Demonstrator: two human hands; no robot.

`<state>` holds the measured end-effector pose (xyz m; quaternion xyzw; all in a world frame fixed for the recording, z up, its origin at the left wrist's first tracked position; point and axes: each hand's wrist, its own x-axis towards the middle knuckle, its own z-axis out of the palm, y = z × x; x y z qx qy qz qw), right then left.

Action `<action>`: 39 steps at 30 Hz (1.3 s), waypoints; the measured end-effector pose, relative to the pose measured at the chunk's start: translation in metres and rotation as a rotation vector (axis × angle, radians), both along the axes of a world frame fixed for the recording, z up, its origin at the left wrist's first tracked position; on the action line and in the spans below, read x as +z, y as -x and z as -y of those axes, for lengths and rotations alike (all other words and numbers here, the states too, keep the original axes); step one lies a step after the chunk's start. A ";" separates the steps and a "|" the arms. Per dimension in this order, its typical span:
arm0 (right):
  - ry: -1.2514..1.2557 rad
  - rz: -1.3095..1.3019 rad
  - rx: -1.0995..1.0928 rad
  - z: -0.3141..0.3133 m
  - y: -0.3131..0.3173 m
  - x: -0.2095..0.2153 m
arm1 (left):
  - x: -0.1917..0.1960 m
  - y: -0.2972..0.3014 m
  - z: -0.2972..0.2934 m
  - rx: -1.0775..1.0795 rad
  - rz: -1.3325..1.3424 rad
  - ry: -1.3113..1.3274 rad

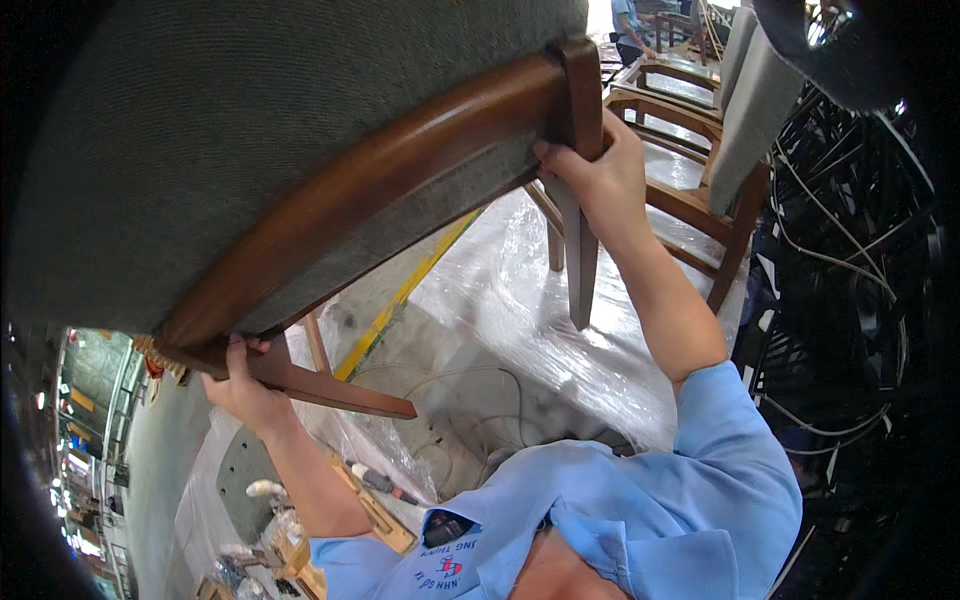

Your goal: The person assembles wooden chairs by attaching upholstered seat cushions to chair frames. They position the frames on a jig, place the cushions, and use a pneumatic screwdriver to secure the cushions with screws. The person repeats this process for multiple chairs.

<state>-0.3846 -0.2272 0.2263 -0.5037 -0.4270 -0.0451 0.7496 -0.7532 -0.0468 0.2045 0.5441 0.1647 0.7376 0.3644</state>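
Observation:
A large brown wooden chair (385, 190) with dark grey ribbed upholstery fills the upper left and middle, tilted in front of me. Its curved, polished rail runs from lower left to upper right, with a leg at either end. My left hand (247, 392) is closed round the frame where the left leg meets the rail, its fingertips partly hidden. At the other end, my right hand (607, 185) grips the top of the right leg, thumb on the inner side. The far part of the chair lies outside the picture.
Clear plastic sheeting (510, 290) covers much of the floor, beside a yellow line (415, 285). Unupholstered chair frames (690, 190) stand at right, near dark stacked parts and cables (850, 260). Tools (375, 480) lie at lower left. Another person (628, 28) is far off.

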 end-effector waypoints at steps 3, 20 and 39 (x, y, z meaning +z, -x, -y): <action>0.050 -0.049 -0.069 -0.041 -0.019 -0.021 | -0.014 -0.031 -0.067 -0.033 -0.048 0.073; 0.140 -0.186 -0.609 -0.221 -0.020 -0.091 | -0.084 -0.227 -0.412 -0.602 -0.149 0.248; 0.238 -0.152 -0.831 -0.248 -0.041 -0.149 | -0.147 -0.271 -0.448 -0.642 -0.349 0.373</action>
